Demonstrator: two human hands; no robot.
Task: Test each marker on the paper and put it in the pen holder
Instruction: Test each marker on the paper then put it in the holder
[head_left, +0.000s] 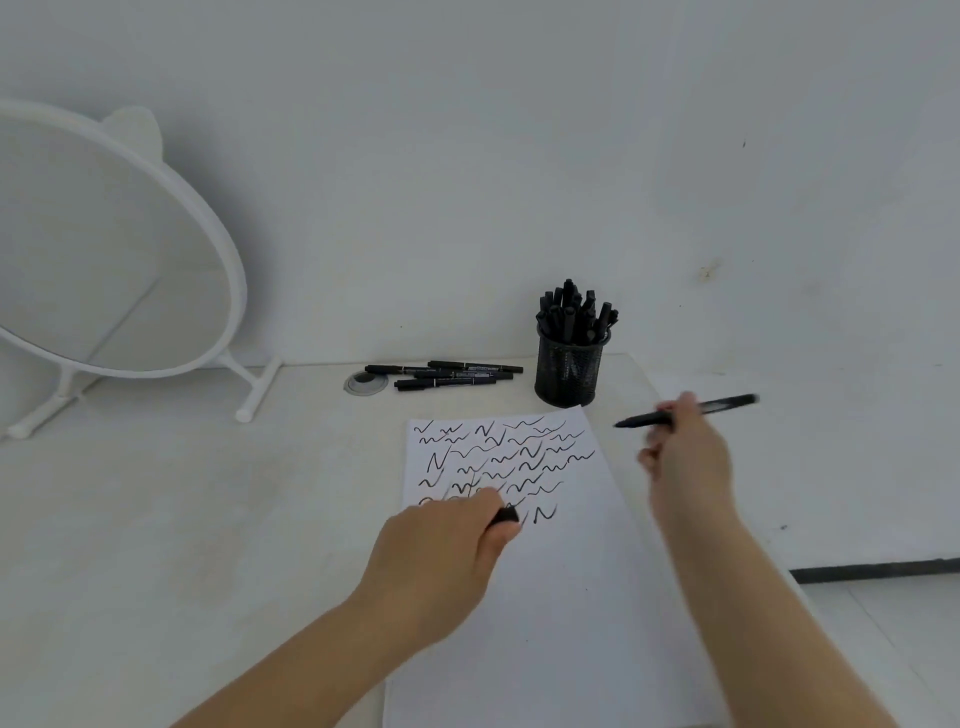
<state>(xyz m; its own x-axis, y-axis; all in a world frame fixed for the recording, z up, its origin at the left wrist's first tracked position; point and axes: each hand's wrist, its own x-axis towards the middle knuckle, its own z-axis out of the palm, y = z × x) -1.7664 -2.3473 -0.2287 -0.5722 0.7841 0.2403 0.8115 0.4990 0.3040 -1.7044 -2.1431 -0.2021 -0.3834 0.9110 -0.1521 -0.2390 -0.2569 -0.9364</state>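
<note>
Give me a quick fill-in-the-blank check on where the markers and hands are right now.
1. The right hand holds a black ____.
2. The pen holder stands just beyond the ____ corner of the paper.
3. The left hand rests on the ____.

Missing words: marker; far right; paper

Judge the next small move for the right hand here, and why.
Probably recapping: the right hand holds an uncapped-looking marker off the paper, while the left hand grips what looks like its cap. Then into the pen holder.
</note>
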